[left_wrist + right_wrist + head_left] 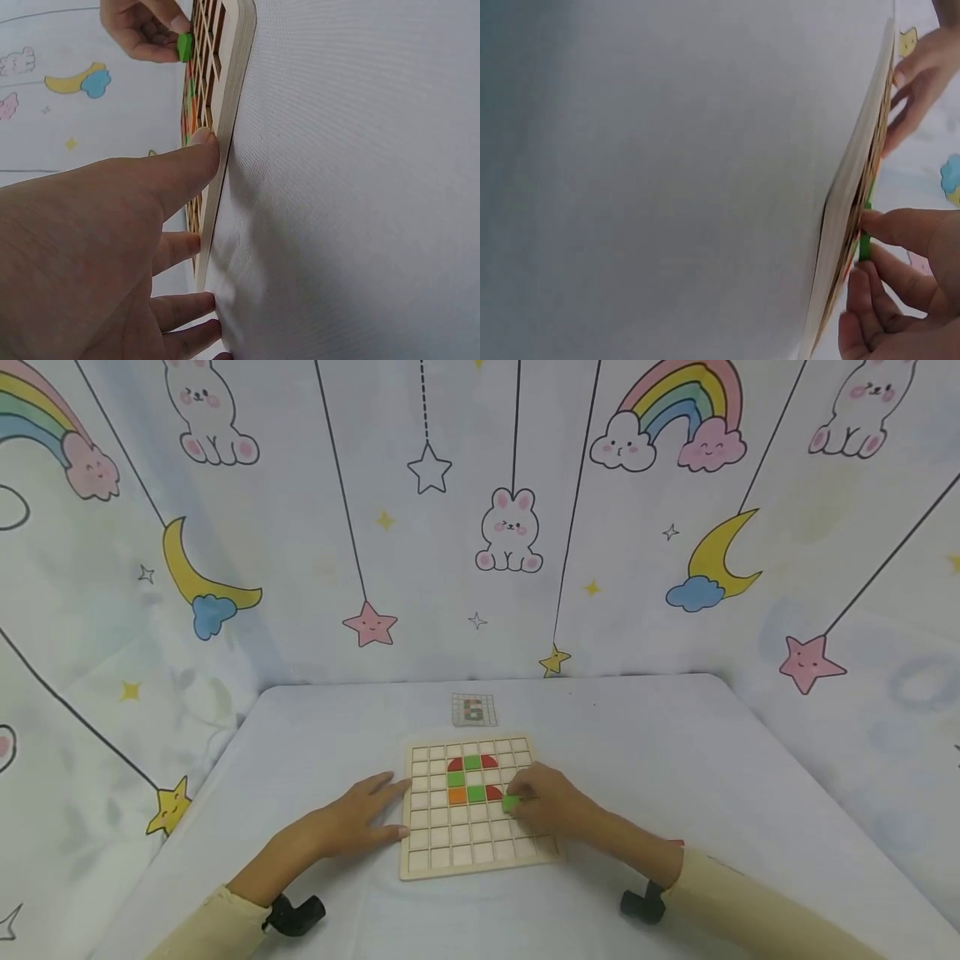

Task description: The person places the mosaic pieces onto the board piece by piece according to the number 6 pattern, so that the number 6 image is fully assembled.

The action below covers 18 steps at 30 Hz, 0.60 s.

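Note:
A wooden grid board (441, 860) lies on the white table. My right hand (557, 802) pinches a green square tile (510, 804) between thumb and fingers, over the board's right half. In the left wrist view this green tile (184, 46) is held close over the grid. Fingers of my left hand (348, 820) are extended, with thumb and fingertips against the board's left edge. Set in the grid are a green tile (472, 762) between two red rounded tiles (489, 762), another green one below, then an orange tile (457, 796), a green tile and a red rounded tile (494, 792).
Behind the board lies a small card (474, 710) with a grid and a figure like a 6. A small red piece (677, 842) shows past my right forearm, mostly hidden. A patterned cloth (450, 568) with rabbits and stars hangs behind the table.

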{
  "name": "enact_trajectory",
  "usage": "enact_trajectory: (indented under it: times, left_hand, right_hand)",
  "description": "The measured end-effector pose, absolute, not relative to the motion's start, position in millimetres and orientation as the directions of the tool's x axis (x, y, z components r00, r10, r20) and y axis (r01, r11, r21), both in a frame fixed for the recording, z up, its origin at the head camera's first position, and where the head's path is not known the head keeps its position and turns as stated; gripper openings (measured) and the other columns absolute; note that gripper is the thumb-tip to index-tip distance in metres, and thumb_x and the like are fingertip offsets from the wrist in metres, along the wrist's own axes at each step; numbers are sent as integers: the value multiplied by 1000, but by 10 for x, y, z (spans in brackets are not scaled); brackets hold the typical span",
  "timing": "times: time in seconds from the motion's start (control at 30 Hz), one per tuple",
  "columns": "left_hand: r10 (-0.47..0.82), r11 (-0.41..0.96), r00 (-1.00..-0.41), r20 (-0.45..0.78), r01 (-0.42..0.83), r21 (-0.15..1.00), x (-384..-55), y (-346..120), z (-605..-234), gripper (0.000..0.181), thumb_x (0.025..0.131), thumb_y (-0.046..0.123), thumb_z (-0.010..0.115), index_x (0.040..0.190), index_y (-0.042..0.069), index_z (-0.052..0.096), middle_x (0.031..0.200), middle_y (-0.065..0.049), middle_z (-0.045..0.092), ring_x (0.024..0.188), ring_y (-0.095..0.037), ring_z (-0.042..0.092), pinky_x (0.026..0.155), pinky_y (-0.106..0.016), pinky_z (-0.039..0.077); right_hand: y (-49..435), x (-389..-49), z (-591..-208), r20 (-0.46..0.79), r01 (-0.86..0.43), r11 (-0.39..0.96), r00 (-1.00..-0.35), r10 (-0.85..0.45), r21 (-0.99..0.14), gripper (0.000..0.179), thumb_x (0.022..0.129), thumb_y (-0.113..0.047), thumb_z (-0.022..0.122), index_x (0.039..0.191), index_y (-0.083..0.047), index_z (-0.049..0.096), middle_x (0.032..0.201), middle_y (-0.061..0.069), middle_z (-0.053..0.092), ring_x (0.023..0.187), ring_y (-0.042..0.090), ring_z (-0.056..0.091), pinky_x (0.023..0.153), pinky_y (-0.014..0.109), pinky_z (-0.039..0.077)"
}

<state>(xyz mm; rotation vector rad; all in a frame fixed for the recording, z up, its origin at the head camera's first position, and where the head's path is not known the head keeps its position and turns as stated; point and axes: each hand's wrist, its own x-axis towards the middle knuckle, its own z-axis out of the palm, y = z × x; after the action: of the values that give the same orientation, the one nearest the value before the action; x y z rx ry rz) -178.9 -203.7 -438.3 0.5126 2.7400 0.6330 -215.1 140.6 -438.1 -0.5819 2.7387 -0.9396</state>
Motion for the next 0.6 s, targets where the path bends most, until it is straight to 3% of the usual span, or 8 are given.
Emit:
enact_trajectory:
  times: [0.2,0.47,0.6]
  left_hand:
    - [400,837,-897,-187,275,473,-1772,-2048,-4364,81,99,50,71,165,15,38,169,-28,26,156,-51,26,121,-70,31]
    - [400,839,-895,-196,271,472,-1773,-2043,-4350,81,99,50,71,165,15,38,169,-28,26,156,-52,25,121,-71,30]
    - [407,837,-894,-190,282,469,-1780,-2039,-4356,81,100,50,70,165,14,38,169,-29,26,155,-52,26,121,-70,30]
  right_hand:
    - [1279,-2134,-4380,-60,-325,742,-896,-440,-587,23,91,-5,78,113,-9,79,108,-2,67,103,15,63,97,40,59]
    - [1249,-2077,-4329,-17,-412,724,-863,-505,-553,22,90,-1,78,112,-5,80,100,-1,67,92,12,58,83,30,57]
    - [1237,-2056,-4314,20,-452,707,-849,-528,-543,16,89,4,75,101,-5,81,95,2,69,89,12,60,80,29,58]
